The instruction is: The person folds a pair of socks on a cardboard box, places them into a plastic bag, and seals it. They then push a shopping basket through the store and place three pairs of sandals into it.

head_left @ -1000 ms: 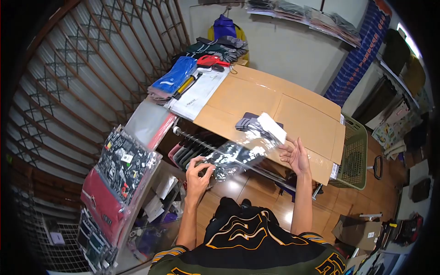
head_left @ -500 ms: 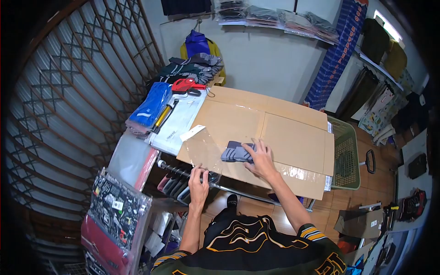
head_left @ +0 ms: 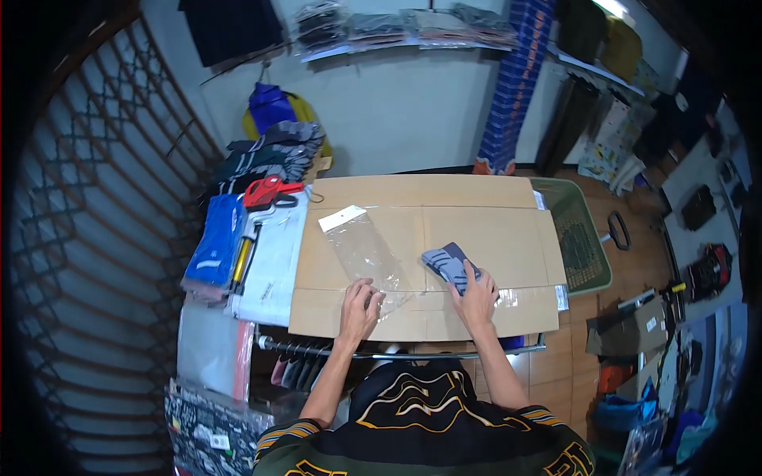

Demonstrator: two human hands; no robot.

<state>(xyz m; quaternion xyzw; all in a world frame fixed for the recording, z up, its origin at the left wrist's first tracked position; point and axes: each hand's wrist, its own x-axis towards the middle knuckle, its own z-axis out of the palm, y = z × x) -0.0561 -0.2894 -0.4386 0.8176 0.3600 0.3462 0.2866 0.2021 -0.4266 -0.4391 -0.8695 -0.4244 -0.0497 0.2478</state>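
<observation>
A folded pair of grey and dark patterned socks [head_left: 447, 263] rests on the cardboard-topped table [head_left: 492, 238]. My right hand [head_left: 476, 301] grips its near right end, thumb and fingers around the edge. To the left lies a flat, clear plastic bag [head_left: 361, 244] with a white header strip at its far end. My left hand [head_left: 362, 311] is at the near end of this bag, fingers curled and pinched on the plastic. Part of the bag's near edge is hidden beneath those fingers.
Left on the table are a red tape dispenser [head_left: 270, 193], a blue packed garment [head_left: 216, 242] and a yellow-and-black tool [head_left: 242, 258]. A green basket [head_left: 583, 238] stands at the right edge. A metal rail [head_left: 444, 356] with hangers runs along the table's front.
The view has turned and shifted. My right hand has moved the socks slightly away from the bag and tilted them. The bag lies straighter on the cardboard, with my left hand still at its near end.
</observation>
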